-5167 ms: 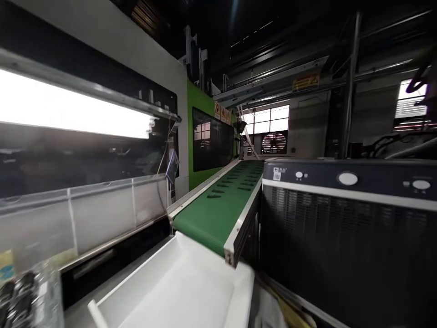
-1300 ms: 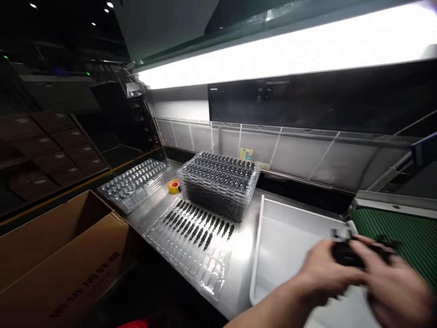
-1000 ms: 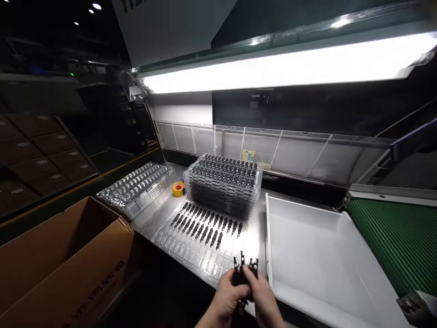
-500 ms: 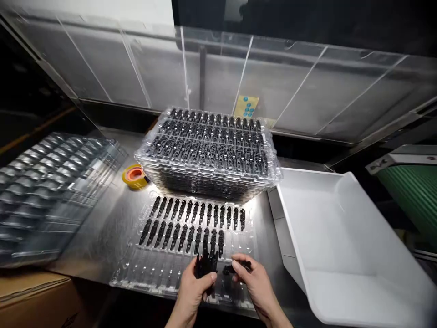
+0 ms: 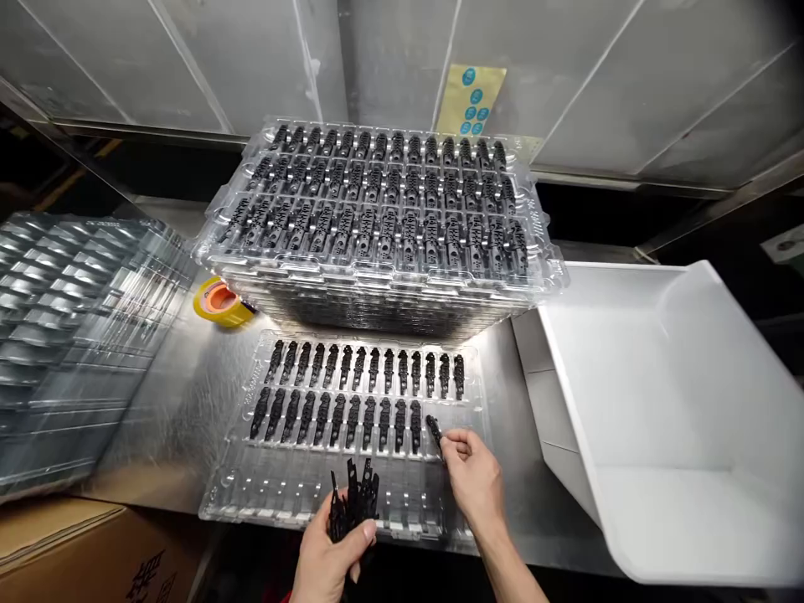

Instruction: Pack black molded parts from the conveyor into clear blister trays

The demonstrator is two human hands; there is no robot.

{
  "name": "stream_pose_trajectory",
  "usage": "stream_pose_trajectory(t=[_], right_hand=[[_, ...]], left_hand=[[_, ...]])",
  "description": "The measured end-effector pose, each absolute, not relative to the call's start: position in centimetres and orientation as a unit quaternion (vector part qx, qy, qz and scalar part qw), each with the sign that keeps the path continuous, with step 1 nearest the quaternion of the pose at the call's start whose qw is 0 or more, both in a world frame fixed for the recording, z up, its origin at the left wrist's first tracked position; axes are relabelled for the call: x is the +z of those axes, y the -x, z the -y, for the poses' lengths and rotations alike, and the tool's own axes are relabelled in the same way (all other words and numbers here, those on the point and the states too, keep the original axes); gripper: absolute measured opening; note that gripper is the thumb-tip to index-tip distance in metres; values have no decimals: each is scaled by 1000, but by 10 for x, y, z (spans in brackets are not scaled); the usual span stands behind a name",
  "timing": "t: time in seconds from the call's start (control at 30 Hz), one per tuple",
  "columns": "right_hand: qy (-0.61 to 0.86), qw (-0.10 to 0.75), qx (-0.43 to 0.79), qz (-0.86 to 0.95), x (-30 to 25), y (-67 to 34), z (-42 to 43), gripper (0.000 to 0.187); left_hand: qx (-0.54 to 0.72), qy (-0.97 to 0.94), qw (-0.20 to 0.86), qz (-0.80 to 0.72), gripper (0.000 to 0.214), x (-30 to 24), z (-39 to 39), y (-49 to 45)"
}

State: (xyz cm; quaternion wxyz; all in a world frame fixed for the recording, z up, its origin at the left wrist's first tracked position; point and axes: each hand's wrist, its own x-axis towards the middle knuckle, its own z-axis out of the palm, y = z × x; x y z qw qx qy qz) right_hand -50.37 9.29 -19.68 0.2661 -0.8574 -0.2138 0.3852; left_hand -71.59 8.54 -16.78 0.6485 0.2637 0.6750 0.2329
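A clear plastic tray [image 5: 232, 486] lies on the metal table, its top row full of slim black plastic parts and its middle row filled from the left. Low over the tray's front, my left hand [image 5: 336, 544] is closed round a bunch of black plastic parts [image 5: 355, 498] that stick up past the fingers. My right hand [image 5: 472, 477] pinches one black plastic part [image 5: 433, 429] at the right end of the middle row, tilted over the slot beside the last seated part. Whether it touches the tray I cannot tell.
Behind the tray rises a tall stack of filled clear trays [image 5: 389, 285]. Empty clear trays [image 5: 75, 335] are stacked at the left, near a yellow tape roll [image 5: 223, 303]. A large white bin [image 5: 666, 402] stands right; a cardboard box [image 5: 94, 544] sits lower left.
My right hand has moved forward with its black part, from the tray's front to the middle row. My left hand has come slightly down and left with its bunch. The view has tipped down.
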Motion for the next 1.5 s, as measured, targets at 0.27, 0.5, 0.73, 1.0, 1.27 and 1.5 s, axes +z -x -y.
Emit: stream_pose_trajectory(t=[0.27, 0.5, 0.73, 1.0, 1.27, 1.5], right_hand=[[855, 167, 351, 342, -196, 498, -116, 21], [818, 193, 342, 421, -190, 502, -109, 17], [602, 345, 648, 314, -168, 517, -61, 29], [635, 423, 619, 186, -173, 497, -55, 34], [610, 585, 531, 64, -153, 485, -63, 43], [627, 553, 486, 257, -126, 500, -43, 10]], left_hand=[[252, -238, 638, -688, 54, -163, -62, 704], [259, -235, 630, -693, 51, -158, -60, 695], [291, -267, 655, -644, 42, -152, -76, 659], [292, -218, 668, -650, 39, -161, -80, 657], [307, -157, 678, -650, 40, -137, -90, 656], [344, -116, 713, -600, 36, -94, -103, 639]])
